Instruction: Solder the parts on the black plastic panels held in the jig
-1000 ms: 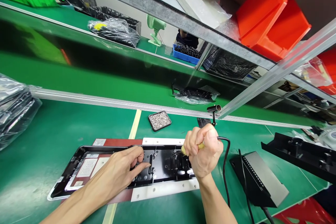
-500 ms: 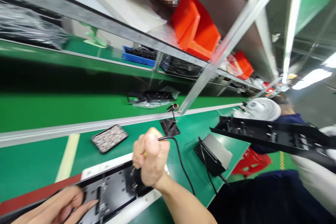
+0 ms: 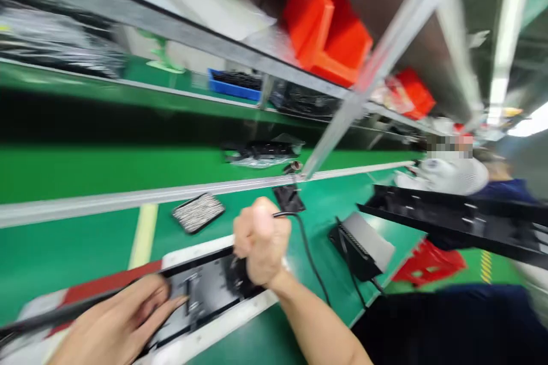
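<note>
My right hand (image 3: pixel 263 239) is closed in a fist around a corded electric screwdriver, whose body is mostly hidden. A black cord (image 3: pixel 306 245) leaves the top of the fist. Below it lies a long black metal housing (image 3: pixel 212 288) between white and dark red fixture strips (image 3: pixel 222 325). My left hand (image 3: pixel 128 319) bends over the housing's left part, fingers curled at its edge. One outstretched digit touches a small black piece (image 3: pixel 188 293) inside. The screwdriver's tip is hidden behind the fist.
A black tray of small screws (image 3: pixel 199 214) sits behind the housing. On the right are a black box with cords (image 3: pixel 359 248), a long black channel (image 3: pixel 449 219) sticking in, a red stool (image 3: pixel 428 265) and a person in dark blue (image 3: pixel 505 188). Above runs a shelf with red bins (image 3: pixel 327 28).
The whole scene has shifted right in view as the head turned. Both hands keep about the same places on the housing. The screwdriver is still in my right fist.
</note>
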Available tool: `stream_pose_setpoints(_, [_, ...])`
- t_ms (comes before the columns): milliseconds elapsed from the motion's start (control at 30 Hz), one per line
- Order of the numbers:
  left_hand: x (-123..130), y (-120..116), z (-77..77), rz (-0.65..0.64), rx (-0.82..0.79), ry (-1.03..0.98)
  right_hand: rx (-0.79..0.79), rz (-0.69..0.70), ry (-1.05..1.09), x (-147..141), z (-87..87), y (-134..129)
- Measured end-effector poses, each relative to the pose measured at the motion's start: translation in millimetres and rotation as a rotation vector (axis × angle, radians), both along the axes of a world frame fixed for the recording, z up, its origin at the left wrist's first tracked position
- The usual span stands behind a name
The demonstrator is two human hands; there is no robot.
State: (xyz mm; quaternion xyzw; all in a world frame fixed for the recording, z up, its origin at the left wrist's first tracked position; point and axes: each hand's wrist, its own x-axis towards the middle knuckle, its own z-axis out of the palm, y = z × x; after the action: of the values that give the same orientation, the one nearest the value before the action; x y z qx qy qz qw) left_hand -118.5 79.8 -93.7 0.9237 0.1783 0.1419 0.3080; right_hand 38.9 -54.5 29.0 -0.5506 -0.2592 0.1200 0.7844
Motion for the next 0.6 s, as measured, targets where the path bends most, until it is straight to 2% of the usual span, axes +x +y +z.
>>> stream_pose_setpoints(100, [-13,-4,10.7,-0.001,-0.042,0.101,0.102,0.083,0.050,4,1.7,1])
stream_pose_setpoints(233, [-10,-7,22.0,0.028,-0.096,0.159,0.158,0.135,0.025,7,7.1,1])
stream_pose_setpoints(600, [-9,-8,24.1,0.012,-0.164,0.161,0.174,0.126,-0.013,4,8.9,-2])
